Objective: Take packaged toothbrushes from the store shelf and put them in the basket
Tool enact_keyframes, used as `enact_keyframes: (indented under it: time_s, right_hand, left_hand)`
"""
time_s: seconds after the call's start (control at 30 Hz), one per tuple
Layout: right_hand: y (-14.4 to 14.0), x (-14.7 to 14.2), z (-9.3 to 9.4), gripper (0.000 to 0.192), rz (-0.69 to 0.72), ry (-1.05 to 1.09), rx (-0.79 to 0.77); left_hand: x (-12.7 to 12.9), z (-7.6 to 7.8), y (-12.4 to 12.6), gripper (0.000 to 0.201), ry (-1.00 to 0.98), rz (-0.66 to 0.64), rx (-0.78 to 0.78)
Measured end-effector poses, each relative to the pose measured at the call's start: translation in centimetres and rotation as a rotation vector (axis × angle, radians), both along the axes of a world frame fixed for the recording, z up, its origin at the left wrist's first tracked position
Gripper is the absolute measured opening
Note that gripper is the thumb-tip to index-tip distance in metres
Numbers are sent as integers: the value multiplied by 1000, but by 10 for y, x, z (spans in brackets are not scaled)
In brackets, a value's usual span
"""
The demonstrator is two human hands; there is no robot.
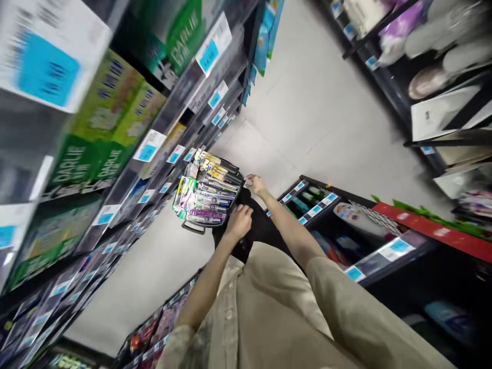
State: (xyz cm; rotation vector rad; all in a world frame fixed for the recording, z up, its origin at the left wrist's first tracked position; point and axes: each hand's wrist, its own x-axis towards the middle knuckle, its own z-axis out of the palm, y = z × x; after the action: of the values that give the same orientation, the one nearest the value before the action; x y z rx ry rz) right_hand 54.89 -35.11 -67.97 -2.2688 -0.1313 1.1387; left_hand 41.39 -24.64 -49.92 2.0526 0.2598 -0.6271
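A black basket [203,223] packed with rows of toothbrush packs [213,197] is in front of my dark-trousered legs. My left hand [240,221] is closed, its fingers curled beside the basket's near edge. Whatever lies inside that grip is hidden. By the basket's far right corner, my right hand [255,183] has its fingers bent together. Whether it holds the rim or a small thing does not show.
Tall shelves with price tags [151,145] and green DARLIE boxes [88,159] rise on the left. A low shelf [384,253] of bottles is close on my right. Pale floor [307,102] runs toward another rack [449,77] of wrapped goods.
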Motion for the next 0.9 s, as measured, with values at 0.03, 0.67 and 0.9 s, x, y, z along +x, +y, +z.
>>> enact_keyframes:
  time_s: [0.03,0.67,0.9]
  right_hand:
    - [-1,-7,-10,42,-1,-2,11]
    - [3,-10,-45,27,34,200,128]
    - [-15,5,-22,27,48,143,245]
  left_hand:
    - [7,-20,10,32,9,-13,6]
    - [113,-155,136,83,52,-663,480]
    - [113,-148,137,87,71,-739,514]
